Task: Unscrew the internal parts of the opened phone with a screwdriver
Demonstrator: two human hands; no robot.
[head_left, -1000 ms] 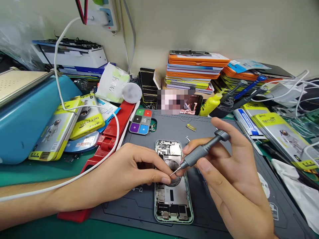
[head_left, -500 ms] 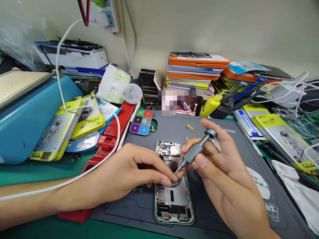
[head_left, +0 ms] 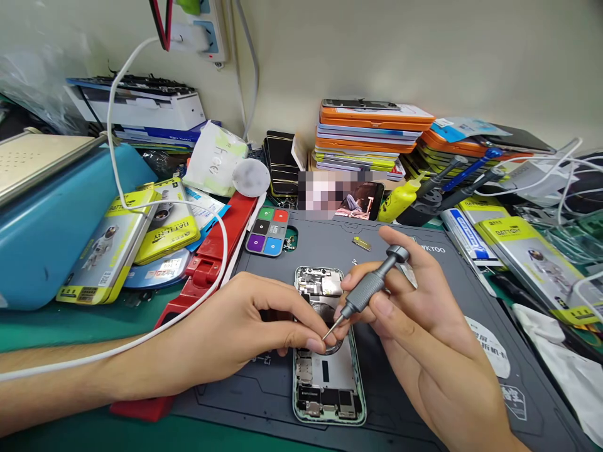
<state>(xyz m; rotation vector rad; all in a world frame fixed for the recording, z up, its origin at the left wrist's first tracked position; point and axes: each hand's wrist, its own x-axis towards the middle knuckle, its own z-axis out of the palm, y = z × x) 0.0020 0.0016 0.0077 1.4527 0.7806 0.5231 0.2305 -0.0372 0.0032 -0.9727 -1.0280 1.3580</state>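
Note:
An opened phone [head_left: 326, 383] with a green frame lies on a dark grey work mat [head_left: 424, 389], its inner boards exposed. My right hand [head_left: 424, 339] is closed around a grey precision screwdriver [head_left: 367, 292], tilted with its tip pointing down-left over the phone's middle. My left hand [head_left: 235, 336] rests on the mat beside the phone, thumb and forefinger pinched together right at the screwdriver tip; whatever they pinch is too small to make out.
A coloured screw tray [head_left: 268, 232] and a small metal part [head_left: 361, 242] lie at the mat's far end. A red tool [head_left: 211, 257] and a white cable [head_left: 141, 339] run along the left. Battery packs [head_left: 108, 245], a blue machine [head_left: 42, 220], stacked boxes [head_left: 367, 135] and a yellow bottle [head_left: 400, 198] crowd the bench.
My right hand drew in toward the phone and swung the screwdriver more upright over the first half second. Since then almost nothing has moved. The left hand kept its pinch.

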